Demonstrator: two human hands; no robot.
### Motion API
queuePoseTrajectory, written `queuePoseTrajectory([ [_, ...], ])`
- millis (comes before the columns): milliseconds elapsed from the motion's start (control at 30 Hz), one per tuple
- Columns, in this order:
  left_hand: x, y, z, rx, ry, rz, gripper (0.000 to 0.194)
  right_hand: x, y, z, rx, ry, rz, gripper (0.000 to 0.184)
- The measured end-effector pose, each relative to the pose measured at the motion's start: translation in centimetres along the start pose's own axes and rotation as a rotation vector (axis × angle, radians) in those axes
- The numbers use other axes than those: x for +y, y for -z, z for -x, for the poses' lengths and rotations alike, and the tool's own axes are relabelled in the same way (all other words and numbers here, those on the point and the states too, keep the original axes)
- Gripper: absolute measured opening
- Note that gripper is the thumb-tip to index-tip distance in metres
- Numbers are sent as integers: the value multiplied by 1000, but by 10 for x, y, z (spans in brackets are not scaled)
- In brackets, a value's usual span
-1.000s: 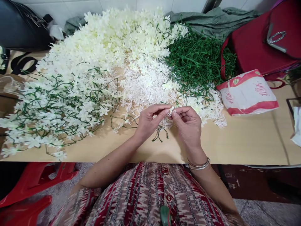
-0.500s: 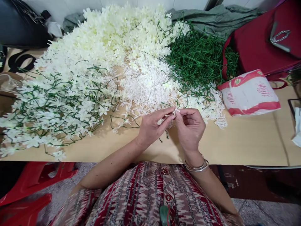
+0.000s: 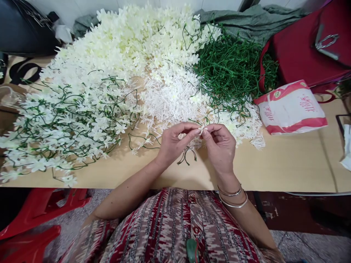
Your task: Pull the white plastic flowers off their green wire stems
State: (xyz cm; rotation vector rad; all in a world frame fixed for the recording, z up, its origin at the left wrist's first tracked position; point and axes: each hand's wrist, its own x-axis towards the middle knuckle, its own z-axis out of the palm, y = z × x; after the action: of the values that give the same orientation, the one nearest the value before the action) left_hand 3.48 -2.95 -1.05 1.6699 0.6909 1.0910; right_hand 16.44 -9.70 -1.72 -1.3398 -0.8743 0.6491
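Between the fingertips of both hands is a small white artificial flower [image 3: 202,129]. My left hand [image 3: 175,143] pinches it from the left with thumb and forefinger. From the right, my right hand [image 3: 221,146] pinches it the same way, its other fingers curled. Green stems [image 3: 187,156] show just below the hands, over the table; where their upper ends go is hidden. Right behind the fingers lies a heap of thin white pieces [image 3: 172,96]. To the left spreads a pile of white flowers on green stems [image 3: 76,120].
Loose cream flowers [image 3: 131,40] are heaped at the back, beside a tangle of green stems [image 3: 230,67]. At right stand a pink-and-white packet [image 3: 292,109] and a red bag [image 3: 307,47]. A black bag [image 3: 27,31] is far left. Red stools [image 3: 35,212] stand below the table edge [image 3: 274,184].
Both hands have shifted slightly left, still pinching the flower. More of the flower's petals and of the green stems below the hands shows now. The bracelets on the right wrist have slid apart.
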Motion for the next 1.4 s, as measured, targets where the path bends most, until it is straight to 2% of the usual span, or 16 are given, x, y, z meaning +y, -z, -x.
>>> queuePoseTrajectory([
  [133, -6, 5, -4, 0, 12, -17, 18, -1, 2, -1, 4, -12, 7, 12],
  [267, -17, 10, -6, 196, 24, -35, 17, 2, 7, -6, 120, 16, -28, 15],
  [367, -19, 12, -7, 304, -30, -228, 18, 4, 9, -9, 207, 47, -77, 18],
  [467, -9, 15, -6, 317, -112, -517, 30, 4, 8, -9, 217, 40, -99, 18],
  [533, 0, 18, -2, 216, -162, -664, 28, 2, 7, -9, 228, 34, -110, 17],
  [633, 11, 24, 8, -57, -214, -778, 13, -1, 5, -8, 235, 42, -128, 14],
  [733, 13, 28, 20, -260, -188, -834, 10, 0, 7, -8, 199, 44, -112, 13],
  [800, 10, 30, 26, -327, -144, -874, 12, 1, 9, -8, 171, 39, -110, 12],
  [900, 6, 30, 28, -354, -110, -899, 10, 3, 12, -8, 169, 41, -124, 11],
  [1000, 7, 34, 23, -285, -140, -881, 11, 5, 15, -9, 196, 44, -128, 11],
  [1100, 12, 39, 17, -93, -150, -742, 7, 6, 16, -11, 221, 33, -128, 14],
  [1167, 15, 40, 13, 53, -93, -606, 5, 6, 15, -10, 221, 32, -123, 15],
  [1233, 16, 39, 11, 148, 19, -424, 7, 6, 15, -10, 190, 31, -131, 15],
  [1333, 15, 34, 10, 147, 178, -135, 17, 6, 13, -8, 82, -23, -217, 16],
  [1400, 15, 31, 10, 137, 170, -124, 16, 6, 12, -8, -11, -75, -301, 19],
])
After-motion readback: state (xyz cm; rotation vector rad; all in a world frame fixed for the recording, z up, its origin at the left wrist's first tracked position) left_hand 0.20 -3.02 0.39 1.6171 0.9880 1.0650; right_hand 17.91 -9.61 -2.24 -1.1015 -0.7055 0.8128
